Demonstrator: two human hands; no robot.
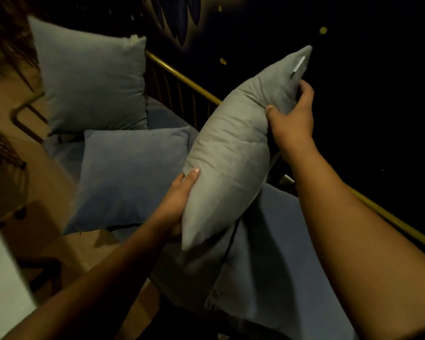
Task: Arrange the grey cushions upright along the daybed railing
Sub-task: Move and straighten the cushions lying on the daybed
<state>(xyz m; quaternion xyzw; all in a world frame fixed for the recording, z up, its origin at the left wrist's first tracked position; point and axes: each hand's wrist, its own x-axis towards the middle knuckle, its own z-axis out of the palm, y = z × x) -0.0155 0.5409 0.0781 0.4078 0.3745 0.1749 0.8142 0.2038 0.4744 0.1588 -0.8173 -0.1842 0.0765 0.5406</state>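
Observation:
I hold a light grey cushion [233,153] in the air above the daybed, edge-on and tilted. My left hand [182,200] grips its lower end and my right hand [292,119] grips its upper end near the white tag. One blue-grey cushion [91,79] stands upright at the far left end of the gold railing [182,77]. A second blue-grey cushion [130,177] leans in front of it on the mattress [280,253].
The gold railing runs diagonally from upper left to lower right behind the mattress, against a dark wall. The wooden floor [47,192] lies to the left, and a pale surface [0,278] fills the lower left corner.

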